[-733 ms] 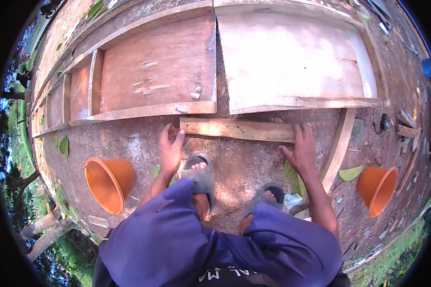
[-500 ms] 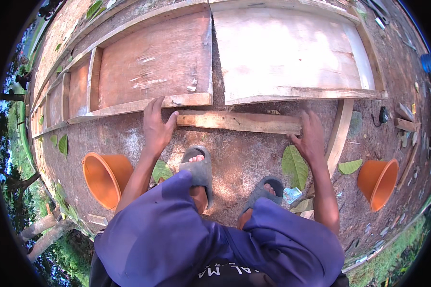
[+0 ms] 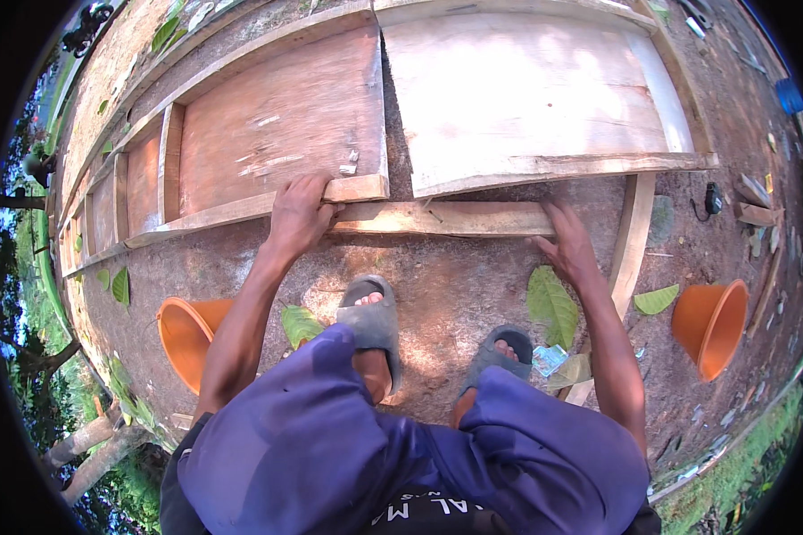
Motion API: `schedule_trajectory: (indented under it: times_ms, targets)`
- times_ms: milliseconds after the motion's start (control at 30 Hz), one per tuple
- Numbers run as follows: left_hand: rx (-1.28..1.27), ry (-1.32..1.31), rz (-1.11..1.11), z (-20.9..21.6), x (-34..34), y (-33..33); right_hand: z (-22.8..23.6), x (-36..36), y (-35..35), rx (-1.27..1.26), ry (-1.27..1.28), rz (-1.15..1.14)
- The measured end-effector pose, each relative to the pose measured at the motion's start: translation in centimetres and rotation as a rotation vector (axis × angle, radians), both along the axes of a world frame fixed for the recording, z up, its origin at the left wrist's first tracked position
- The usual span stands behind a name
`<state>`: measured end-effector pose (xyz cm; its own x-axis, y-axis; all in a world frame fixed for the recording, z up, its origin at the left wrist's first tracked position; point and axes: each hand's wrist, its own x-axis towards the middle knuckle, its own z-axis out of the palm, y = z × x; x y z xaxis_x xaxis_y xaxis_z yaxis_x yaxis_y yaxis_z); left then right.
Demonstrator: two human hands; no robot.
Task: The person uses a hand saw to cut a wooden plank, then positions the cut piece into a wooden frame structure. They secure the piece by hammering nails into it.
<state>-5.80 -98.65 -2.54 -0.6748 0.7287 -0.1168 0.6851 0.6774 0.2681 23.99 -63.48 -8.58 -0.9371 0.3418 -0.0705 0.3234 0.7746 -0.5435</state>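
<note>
A short wooden plank (image 3: 446, 218) lies along the near side of two wooden panels, with what looks like a nail near its middle. My left hand (image 3: 299, 218) is closed around its left end, fingers over the near rail (image 3: 214, 212) of the brown plywood panel (image 3: 281, 116). At the other end, my right hand (image 3: 571, 250) grips the plank between fingers and thumb. The plank's far edge lies close against the left panel's rail and under the near edge of the pale plywood panel (image 3: 526, 89). Both hidden ends of the plank are behind my fingers.
A slanting wooden bar (image 3: 632, 236) runs toward me beside my right forearm. Orange buckets lie tipped at left (image 3: 186, 343) and right (image 3: 709, 330). My sandalled feet are between my hands, near large leaves (image 3: 551, 306). A black tape measure (image 3: 713, 199) and wood offcuts (image 3: 758, 214) are far right.
The plank has moved slightly away from me, closer against the panels. My left fingers have curled further over the rail, and my right hand has shifted a little to the left with the plank.
</note>
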Motion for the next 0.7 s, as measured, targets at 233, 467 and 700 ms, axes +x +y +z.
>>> schedule_trajectory:
  times_ms: [233,467,700]
  targets:
    - [0.012,0.0,0.015,1.0,0.0,0.6,1.2,-0.7,0.8,-0.2,-0.055,-0.078]
    - [0.04,0.024,0.0,1.1,-0.1,0.4,-0.7,-0.8,0.3,0.062,0.1,0.057]
    - [-0.008,-0.008,0.012,1.8,-0.2,0.5,-2.1,-1.6,-0.1,0.059,0.169,0.001]
